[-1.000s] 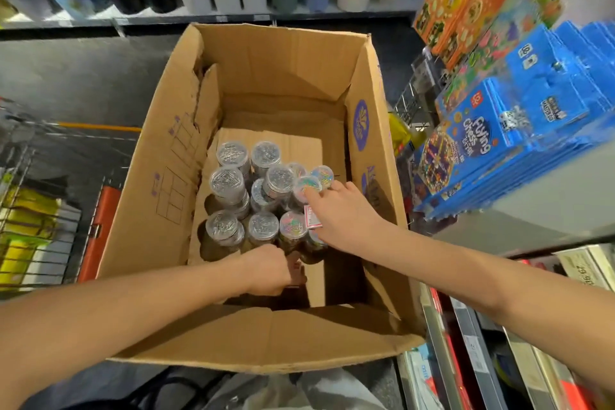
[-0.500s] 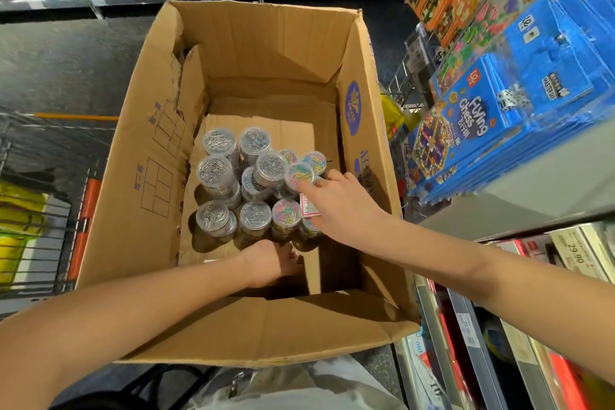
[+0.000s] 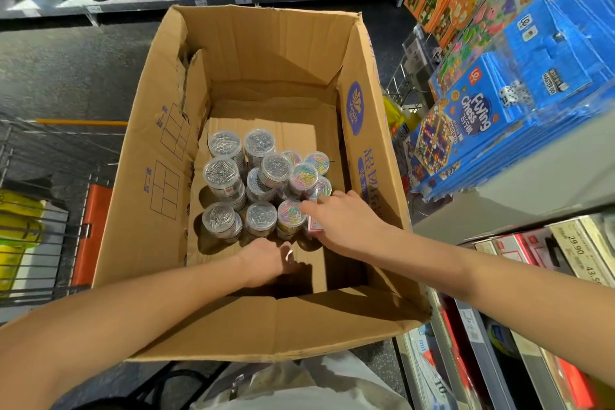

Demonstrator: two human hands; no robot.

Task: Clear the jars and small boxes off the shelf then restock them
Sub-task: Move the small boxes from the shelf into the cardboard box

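Your right hand [image 3: 346, 223] is low in the carton [image 3: 159, 156], right of frame centre. Its fingers lie fairly straight over a small box [image 3: 312, 226], pink and white, and the forefinger tip touches the lid of a jar [image 3: 291, 215] of coloured clips. The thumb is hidden, so I cannot tell whether you have pinched the small box or only rest on it. Your left hand [image 3: 261, 260], just below centre, is curled near the carton floor with a white scrap showing at its knuckles. I cannot tell what it holds, if anything. The other jars [image 3: 274, 165] stand packed in the middle of the carton, some stacked two high, touching one another. The risk as I judge it is that sideways pressure from your right fingers could tip a stacked jar into its neighbours. A lid could then pop and spill clips. Lift straight up. The shelf [image 3: 499, 196] at the right edge overhangs close to your forearm, so a quick withdrawal could clip it.
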